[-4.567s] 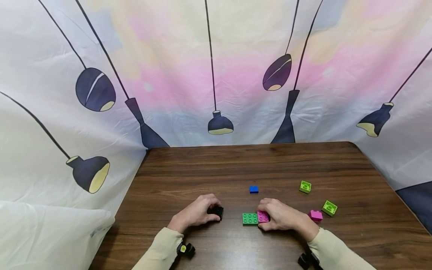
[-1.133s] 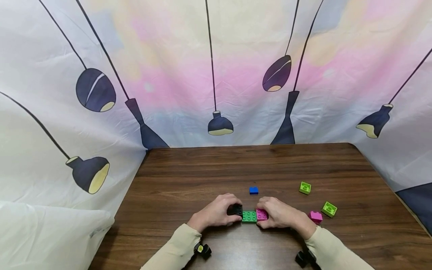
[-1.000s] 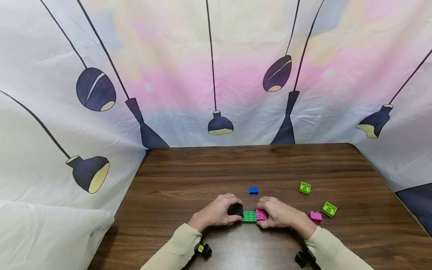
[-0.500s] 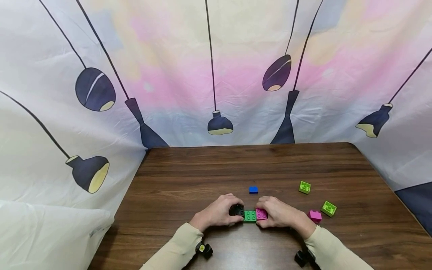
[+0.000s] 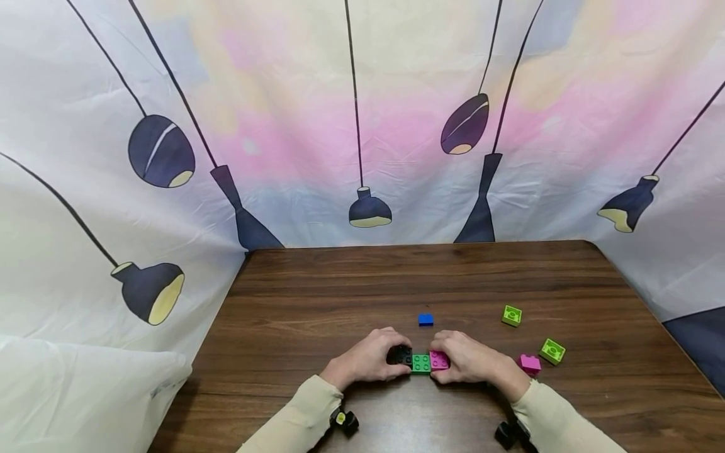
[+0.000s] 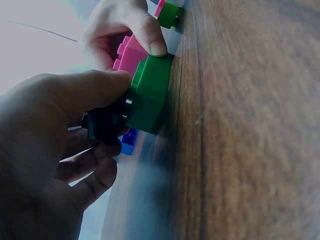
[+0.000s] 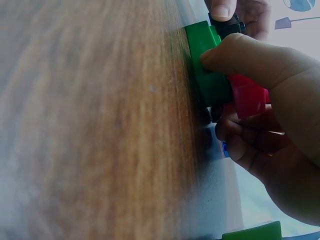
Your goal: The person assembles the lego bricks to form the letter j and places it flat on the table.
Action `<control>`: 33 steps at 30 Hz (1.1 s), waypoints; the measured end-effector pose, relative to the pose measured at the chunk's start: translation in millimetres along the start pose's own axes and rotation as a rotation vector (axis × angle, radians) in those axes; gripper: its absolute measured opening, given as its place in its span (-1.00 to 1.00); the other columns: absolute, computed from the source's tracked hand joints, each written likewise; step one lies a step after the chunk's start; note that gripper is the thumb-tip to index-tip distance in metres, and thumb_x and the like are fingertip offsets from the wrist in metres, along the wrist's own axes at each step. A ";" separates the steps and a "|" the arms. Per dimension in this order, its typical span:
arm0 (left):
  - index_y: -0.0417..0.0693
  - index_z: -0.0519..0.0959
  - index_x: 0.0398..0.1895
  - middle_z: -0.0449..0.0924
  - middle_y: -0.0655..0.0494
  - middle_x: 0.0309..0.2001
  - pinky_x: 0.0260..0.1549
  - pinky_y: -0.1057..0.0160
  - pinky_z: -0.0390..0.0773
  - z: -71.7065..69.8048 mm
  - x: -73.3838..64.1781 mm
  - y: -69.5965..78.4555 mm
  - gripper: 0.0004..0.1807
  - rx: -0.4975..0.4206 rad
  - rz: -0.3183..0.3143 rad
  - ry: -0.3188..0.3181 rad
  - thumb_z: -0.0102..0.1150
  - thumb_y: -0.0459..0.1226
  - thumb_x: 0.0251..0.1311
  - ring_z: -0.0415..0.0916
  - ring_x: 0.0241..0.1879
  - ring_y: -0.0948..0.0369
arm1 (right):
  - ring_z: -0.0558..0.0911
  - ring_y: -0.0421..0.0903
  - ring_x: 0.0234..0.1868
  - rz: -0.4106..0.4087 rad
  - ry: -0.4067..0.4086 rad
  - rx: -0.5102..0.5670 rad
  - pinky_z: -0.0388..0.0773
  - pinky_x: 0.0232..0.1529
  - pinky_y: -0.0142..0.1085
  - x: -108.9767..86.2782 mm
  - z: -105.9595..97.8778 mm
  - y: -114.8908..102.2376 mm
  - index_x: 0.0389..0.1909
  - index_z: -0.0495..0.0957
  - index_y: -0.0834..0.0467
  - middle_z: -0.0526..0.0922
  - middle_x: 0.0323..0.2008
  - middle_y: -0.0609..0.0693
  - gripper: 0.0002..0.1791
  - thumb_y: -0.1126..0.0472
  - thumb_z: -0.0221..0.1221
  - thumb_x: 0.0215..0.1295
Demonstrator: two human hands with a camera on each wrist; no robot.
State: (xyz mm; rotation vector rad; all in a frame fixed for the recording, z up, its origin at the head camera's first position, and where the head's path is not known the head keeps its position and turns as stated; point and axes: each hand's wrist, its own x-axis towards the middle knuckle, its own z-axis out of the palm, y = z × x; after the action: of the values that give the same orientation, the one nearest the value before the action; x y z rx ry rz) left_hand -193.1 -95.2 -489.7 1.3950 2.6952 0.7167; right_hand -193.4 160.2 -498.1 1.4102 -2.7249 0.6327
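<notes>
My left hand pinches a black toy building brick between thumb and fingers. The black brick lies over the left end of a longer green brick. In the left wrist view, some green studs show at its edge. A pink brick sits on the green brick's right end. My right hand grips this pair, its thumb pressed along the green brick's side in the right wrist view. The right fingers curl around the far side, partly hidden.
Beyond the hands lies a small blue brick. To the right are a loose pink brick and two lime-green bricks, one farther back and one nearer. All rest on the brown wooden table, with a printed cloth hanging behind.
My left hand has moved right with the black brick, from apart from the green brick to over its left end, shifting slightly further right lately. My right hand has stayed nearly still.
</notes>
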 end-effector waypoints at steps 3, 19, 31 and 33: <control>-0.06 0.61 0.00 0.65 0.24 -0.14 -0.14 0.49 0.46 -0.2 -0.4 -0.1 -0.58 -0.005 -0.001 0.001 0.33 -0.04 0.16 0.47 -0.13 0.39 | 0.29 -0.39 -0.49 -0.002 0.002 0.000 0.26 -0.51 -0.54 0.4 0.1 0.0 -0.47 0.49 -0.03 0.32 -0.49 -0.30 -0.75 -0.02 0.36 0.04; -0.04 0.61 0.02 0.62 0.22 -0.11 -0.13 0.50 0.45 0.8 -0.2 0.4 -0.57 -0.010 -0.010 -0.018 0.36 -0.04 0.13 0.47 -0.12 0.41 | 0.29 -0.40 -0.50 -0.013 0.022 -0.007 0.24 -0.51 -0.57 0.2 0.9 0.7 -0.47 0.48 -0.04 0.31 -0.50 -0.32 -0.75 0.00 0.37 0.00; -0.04 0.61 0.01 0.62 0.21 -0.10 -0.13 0.52 0.46 -0.4 1.4 1.0 -0.57 -0.010 -0.016 -0.039 0.36 -0.04 0.14 0.47 -0.10 0.40 | 0.28 -0.40 -0.50 -0.013 0.021 -0.002 0.24 -0.53 -0.56 -0.4 3.0 2.6 -0.48 0.47 -0.04 0.31 -0.50 -0.31 -0.75 -0.01 0.37 0.02; -0.04 0.61 0.01 0.62 0.21 -0.09 -0.11 0.50 0.47 -0.2 1.4 1.1 -0.57 -0.011 -0.022 -0.043 0.36 -0.04 0.14 0.48 -0.09 0.40 | 0.29 -0.40 -0.50 -0.009 0.017 0.001 0.24 -0.52 -0.56 -0.3 3.1 2.1 -0.48 0.47 -0.04 0.31 -0.50 -0.31 -0.75 -0.01 0.37 0.02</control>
State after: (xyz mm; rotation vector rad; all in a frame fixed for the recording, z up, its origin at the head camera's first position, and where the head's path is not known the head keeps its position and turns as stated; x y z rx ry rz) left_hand -193.1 -93.6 -488.8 1.3598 2.6654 0.6907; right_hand -194.3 160.4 -501.7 1.4100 -2.7044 0.6429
